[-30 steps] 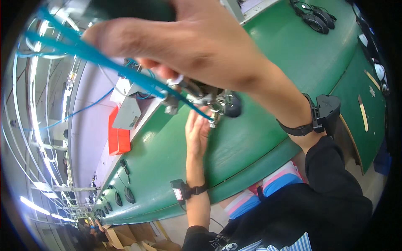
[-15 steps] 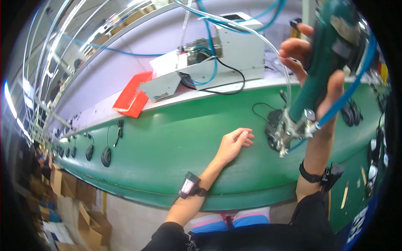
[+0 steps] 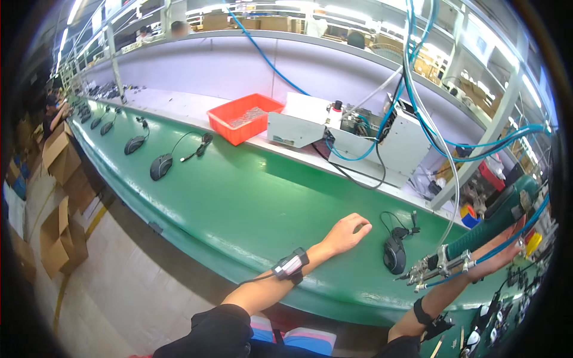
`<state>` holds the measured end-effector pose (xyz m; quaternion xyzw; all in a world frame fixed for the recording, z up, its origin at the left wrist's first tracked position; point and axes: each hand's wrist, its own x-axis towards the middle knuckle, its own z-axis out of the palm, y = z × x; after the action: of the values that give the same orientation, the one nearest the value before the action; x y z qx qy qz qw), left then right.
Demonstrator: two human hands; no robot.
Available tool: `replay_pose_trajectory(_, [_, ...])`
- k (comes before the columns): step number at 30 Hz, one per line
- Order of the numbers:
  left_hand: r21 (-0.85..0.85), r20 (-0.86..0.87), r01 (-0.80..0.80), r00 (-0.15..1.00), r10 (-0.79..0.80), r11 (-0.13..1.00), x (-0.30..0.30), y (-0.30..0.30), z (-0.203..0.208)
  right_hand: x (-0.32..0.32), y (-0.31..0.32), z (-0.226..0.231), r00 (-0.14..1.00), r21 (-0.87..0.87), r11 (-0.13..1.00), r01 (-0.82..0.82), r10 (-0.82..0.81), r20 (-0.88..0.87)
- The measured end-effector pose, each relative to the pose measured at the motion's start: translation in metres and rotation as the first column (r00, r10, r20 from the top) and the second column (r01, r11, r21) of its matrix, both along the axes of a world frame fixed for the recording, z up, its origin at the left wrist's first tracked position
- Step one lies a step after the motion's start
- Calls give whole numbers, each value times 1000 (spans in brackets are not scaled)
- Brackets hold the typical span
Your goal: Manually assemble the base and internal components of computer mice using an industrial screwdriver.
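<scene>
mouse, black: on green desk, just right of left hand, the nearer one; long axis roughly fore-and-aft, bundled cord at far end. left hand: loosely curled, empty. right hand: at green tool, farther right; whether closed around it, cannot tell.
</scene>
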<state>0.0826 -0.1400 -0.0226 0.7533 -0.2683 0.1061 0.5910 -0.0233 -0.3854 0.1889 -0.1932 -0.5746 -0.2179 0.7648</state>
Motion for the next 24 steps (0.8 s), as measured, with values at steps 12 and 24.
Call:
replay_pose_trajectory(12, [50, 61, 46, 997, -49, 998, -7, -12, -16, 110, -172, -182, 266, -919, 316, 234, -931, -252])
replay_pose_trajectory(24, [194, 47, 31, 998, -41, 980, -13, -1, -8, 84, -22, -192, 116, -712, -583, 391, -736, 667])
